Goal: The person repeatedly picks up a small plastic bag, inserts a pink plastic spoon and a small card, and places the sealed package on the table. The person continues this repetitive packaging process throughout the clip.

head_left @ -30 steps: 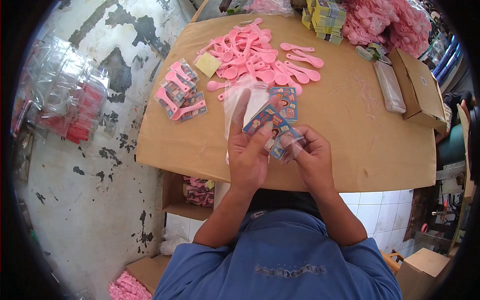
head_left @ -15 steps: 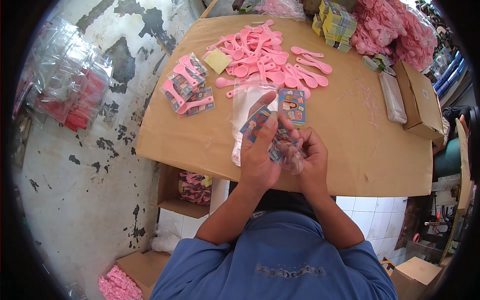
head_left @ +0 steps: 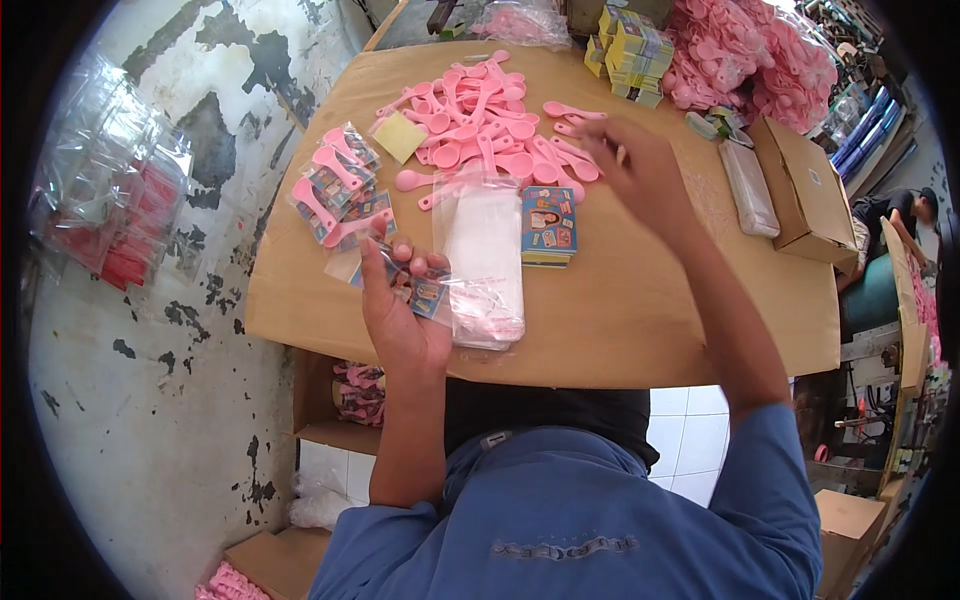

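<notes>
Left hand (head_left: 405,325), half-curled, holds a light, likely slick bagged card (head_left: 427,297), which I'd pinch edgewise, left of the card stack (head_left: 549,220); right hand (head_left: 638,168) hangs beyond its right side, grip too blurred to tell.

Wall (head_left: 180,420), left, pale, paint peeling in dark patches; table (head_left: 660,320), brown-topped, right of wall; floor (head_left: 690,438), near, white-tiled.

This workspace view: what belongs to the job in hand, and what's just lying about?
Seemingly in use:
sleeved card in the left hand
clear plastic sleeves
blue card stack
pink spoons near the right hand

Seemingly just lying about:
cardboard box
wall-hung plastic packets
</notes>
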`<state>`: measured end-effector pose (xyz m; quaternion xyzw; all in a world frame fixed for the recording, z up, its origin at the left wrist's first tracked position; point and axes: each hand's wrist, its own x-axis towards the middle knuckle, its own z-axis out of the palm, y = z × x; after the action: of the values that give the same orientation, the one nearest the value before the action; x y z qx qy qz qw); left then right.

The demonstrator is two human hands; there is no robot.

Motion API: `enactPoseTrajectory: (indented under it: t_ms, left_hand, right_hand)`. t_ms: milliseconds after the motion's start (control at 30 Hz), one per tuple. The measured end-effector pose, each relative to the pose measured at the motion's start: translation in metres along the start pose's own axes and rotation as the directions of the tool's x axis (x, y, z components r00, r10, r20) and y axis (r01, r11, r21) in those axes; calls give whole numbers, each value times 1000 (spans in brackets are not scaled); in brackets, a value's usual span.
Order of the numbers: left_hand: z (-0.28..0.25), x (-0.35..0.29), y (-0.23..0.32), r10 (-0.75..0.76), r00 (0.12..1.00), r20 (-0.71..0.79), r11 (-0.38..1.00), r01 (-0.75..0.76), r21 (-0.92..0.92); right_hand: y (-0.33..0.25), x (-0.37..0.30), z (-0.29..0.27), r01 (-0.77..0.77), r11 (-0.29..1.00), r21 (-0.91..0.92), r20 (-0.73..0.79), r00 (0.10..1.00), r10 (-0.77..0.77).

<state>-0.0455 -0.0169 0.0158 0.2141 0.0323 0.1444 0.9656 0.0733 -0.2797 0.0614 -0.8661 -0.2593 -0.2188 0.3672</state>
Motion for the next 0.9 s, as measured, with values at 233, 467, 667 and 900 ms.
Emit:
enactPoseTrajectory:
  t_ms: [233,467,667,900]
  left_hand:
    - [-4,-14,-4,-12,998,56,995,7,99]
    - [-5,-3,-4,37,995,92,990,-49,132]
    - [12,20,-9,212,973,89,975,-217,52]
    - [7,25,-18,208,969,135,978,-210,-2]
  right_hand:
    - [182,63,33,-51,956,-290,121,989,89]
    - [164,73,27,-219,902,-372,189,934,304]
    - [71,14,-13,-224,974,26,-18,974,225]
    - [-62,-102,-25,-683,594,426,533,719,445]
